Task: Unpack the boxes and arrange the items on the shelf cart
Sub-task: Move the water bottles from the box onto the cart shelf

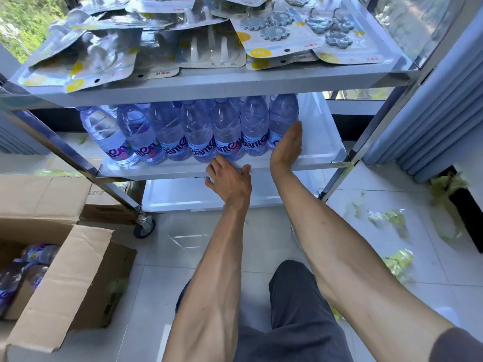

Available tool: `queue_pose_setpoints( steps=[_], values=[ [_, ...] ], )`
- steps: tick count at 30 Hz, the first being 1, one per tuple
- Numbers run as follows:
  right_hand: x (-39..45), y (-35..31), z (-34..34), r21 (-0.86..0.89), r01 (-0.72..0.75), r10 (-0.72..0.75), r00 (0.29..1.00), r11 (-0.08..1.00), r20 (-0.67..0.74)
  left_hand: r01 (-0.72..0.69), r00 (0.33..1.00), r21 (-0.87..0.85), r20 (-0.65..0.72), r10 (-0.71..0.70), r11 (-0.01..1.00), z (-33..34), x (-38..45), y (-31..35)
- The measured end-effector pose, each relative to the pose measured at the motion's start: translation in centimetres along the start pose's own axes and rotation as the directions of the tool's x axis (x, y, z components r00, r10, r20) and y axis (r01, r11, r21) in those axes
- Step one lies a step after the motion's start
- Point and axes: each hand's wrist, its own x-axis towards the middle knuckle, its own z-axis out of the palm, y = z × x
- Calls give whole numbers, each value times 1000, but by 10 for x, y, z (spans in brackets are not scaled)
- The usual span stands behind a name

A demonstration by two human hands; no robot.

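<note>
Pressing flat, fingers straight, the right hand (287, 143) touches the 3 o'clock end of the water bottles (198, 134) on the cart's middle shelf (321, 150); left hand (230, 180), fingers loosely spread and holding nothing, hovers at the shelf's 6 o'clock edge.

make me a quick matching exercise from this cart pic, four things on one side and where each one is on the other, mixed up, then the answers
Things:
1. water bottles
2. blister packs
3. cardboard box
4. right hand

Places:
A. top shelf of the cart
B. on the floor, left of the cart
C. middle shelf, standing in a row
D. flat against the right end of the bottle row

Pairs: 1-C, 2-A, 3-B, 4-D
</note>
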Motion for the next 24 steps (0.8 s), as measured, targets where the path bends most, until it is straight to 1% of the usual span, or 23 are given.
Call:
queue_pose_setpoints(
  steps=[4,8,10,12,15,18,20,22,24],
  values=[
    [-22,11,-13,-256,130,-142,989,958,-29,-12,999,-33,48,14,999,-7,0,-1],
    [-44,16,-26,-363,218,-241,970,906,-18,-60,993,-164,88,75,985,-16,3,-11],
    [-58,21,-30,-403,194,-224,974,895,-28,-105,987,-239,90,130,965,-23,0,-17],
    [-74,25,-30,-453,166,-197,980,876,-22,-142,987,-292,28,157,946,-30,-3,-28],
    [-98,31,-32,-486,211,-223,974,848,35,-97,995,-347,-65,80,933,-44,-3,-47],
    [-112,32,-32,-499,242,-221,970,832,102,-11,994,-358,-108,-30,934,-59,-3,-65],
    [-119,31,-25,-489,245,-197,969,837,148,14,990,-354,-125,-62,935,-70,-5,-79],
    [-136,31,-12,-465,272,-179,955,843,235,58,981,-335,-154,-115,940,-83,-6,-96],
    [-157,32,3,-417,307,-160,923,855,351,113,965,-295,-196,-176,949,-98,-9,-112]
  ],
)
